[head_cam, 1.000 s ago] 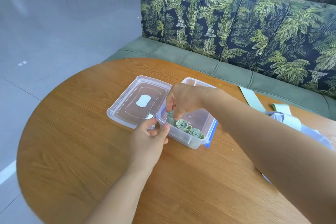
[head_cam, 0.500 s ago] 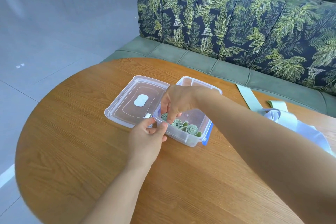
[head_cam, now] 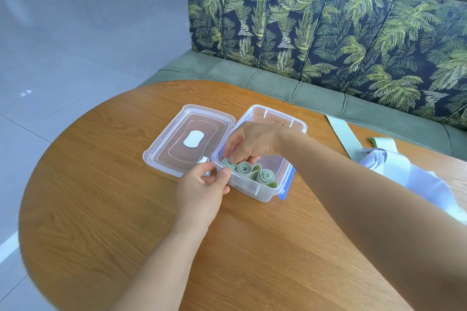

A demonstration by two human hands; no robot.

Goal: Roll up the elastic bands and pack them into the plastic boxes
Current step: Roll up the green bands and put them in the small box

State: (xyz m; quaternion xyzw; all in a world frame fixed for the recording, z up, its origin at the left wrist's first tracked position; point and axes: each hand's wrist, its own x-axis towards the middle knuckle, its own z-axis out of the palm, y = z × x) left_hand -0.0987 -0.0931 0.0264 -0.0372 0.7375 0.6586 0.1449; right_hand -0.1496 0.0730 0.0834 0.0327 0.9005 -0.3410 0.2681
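Three rolled bands (head_cam: 266, 175) sit in our plastic box (head_cam: 267, 115), much as a second ago; our right hand (head_cam: 249, 142) still pinches the leftmost roll (head_cam: 228, 163) into its corner, our left hand (head_cam: 202, 189) pinching the rim. Loose bands (head_cam: 346, 139) await rolling.

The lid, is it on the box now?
No, the lid lies on the table beside the open box.
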